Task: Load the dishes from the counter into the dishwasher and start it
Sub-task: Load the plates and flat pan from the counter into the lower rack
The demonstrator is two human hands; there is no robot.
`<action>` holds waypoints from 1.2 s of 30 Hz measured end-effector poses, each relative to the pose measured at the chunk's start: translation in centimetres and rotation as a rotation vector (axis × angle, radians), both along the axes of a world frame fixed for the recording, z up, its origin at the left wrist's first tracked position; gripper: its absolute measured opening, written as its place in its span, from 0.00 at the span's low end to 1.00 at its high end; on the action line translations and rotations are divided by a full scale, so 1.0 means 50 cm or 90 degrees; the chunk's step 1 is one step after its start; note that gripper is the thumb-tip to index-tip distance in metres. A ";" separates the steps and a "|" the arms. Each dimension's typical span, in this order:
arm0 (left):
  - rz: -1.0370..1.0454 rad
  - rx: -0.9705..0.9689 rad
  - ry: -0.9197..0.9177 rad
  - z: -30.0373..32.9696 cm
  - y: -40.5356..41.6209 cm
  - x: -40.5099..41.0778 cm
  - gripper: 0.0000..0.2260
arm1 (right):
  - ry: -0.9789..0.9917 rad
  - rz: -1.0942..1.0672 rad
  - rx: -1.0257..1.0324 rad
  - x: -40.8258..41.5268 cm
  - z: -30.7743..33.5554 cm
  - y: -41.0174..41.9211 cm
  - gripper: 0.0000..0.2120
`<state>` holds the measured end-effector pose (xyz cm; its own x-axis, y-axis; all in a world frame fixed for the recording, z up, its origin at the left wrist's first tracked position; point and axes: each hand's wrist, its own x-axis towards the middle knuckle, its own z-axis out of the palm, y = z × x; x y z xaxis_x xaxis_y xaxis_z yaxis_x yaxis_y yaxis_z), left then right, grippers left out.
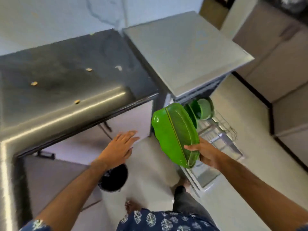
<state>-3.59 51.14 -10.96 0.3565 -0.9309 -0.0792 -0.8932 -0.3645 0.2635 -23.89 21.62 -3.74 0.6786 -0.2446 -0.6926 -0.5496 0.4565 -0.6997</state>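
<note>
My right hand [204,153] grips the near end of a long green leaf-shaped plate [173,132], thumb on top, holding it tilted in the air. The plate hangs just left of the dishwasher's pulled-out wire rack [223,129]. Green bowls [202,108] stand in the rack's far end, partly under the grey dishwasher top [183,52]. The lowered dishwasher door [206,174] lies below the plate. My left hand [119,147] hovers with straight fingers, holding nothing, in front of the dark counter's [66,72] edge.
Small crumbs [34,83] dot the dark counter. Grey cabinet fronts [126,117] sit under the counter. A black round bin [115,179] stands on the floor below my left arm. Beige cabinets [275,67] line the right side. My foot [180,190] is near the door.
</note>
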 end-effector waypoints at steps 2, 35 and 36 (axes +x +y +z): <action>-0.051 0.031 0.019 -0.017 -0.098 -0.017 0.23 | 0.048 -0.069 -0.040 -0.056 -0.034 -0.072 0.20; -0.199 0.214 -0.181 -0.808 -1.125 0.141 0.32 | 0.070 -0.029 -0.795 0.186 -1.015 -0.696 0.30; -0.207 0.216 -0.190 -0.812 -1.124 0.147 0.33 | 0.076 -0.030 -0.799 0.201 -1.019 -0.697 0.31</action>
